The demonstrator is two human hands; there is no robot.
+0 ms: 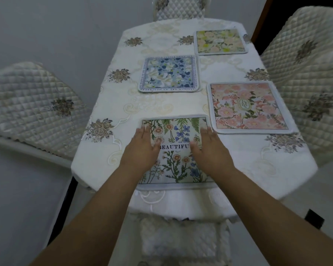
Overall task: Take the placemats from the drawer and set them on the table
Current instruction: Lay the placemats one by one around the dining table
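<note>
Several floral placemats lie flat on the table [108, 150], which wears a white embroidered cloth. The nearest placemat [178, 131], with green plants and the word BEAUTIFUL, sits at the table's near edge. My left hand [144, 146] rests flat on its left side, fingers spread. My right hand [210, 148] presses flat on its right side. A pink placemat [248, 106] lies to the right, a blue placemat [169, 74] in the middle, and a yellow-green placemat [220, 42] at the far right. No drawer is in view.
Quilted cream chairs ring the table: a chair at the left [31, 110], two chairs at the right [308, 77], a chair at the far end [179, 8] and a chair tucked under the near edge [183, 240]. Grey floor surrounds them.
</note>
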